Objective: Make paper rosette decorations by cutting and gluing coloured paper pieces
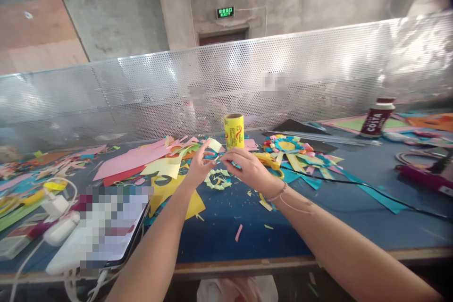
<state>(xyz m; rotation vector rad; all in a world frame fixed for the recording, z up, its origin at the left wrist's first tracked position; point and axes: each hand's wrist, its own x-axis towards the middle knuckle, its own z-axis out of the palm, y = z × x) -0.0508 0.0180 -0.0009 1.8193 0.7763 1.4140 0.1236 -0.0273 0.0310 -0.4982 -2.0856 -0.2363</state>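
My left hand point(200, 166) and my right hand point(247, 168) meet above the middle of the table. A small pale paper strip point(217, 157) shows between their fingertips. My right fingers are pinched together at its right end. My left thumb and a fingertip close at its left end, with the index finger raised; the exact grip is partly hidden. Just below lies a wreath of folded pale green paper point(216, 180). Behind the hands stands a yellow tape roll point(234, 131) on end. Yellow-handled scissors point(271, 160) lie next to my right hand.
Pink paper point(132, 160) and cut yellow paper point(171, 196) lie at left, with a phone-like screen point(129, 231) and white cables nearer. A colourful paper rosette point(286, 144), a black cable point(329, 180) and a Costa bottle point(377, 118) are at right. A perforated metal screen point(148, 94) stands behind.
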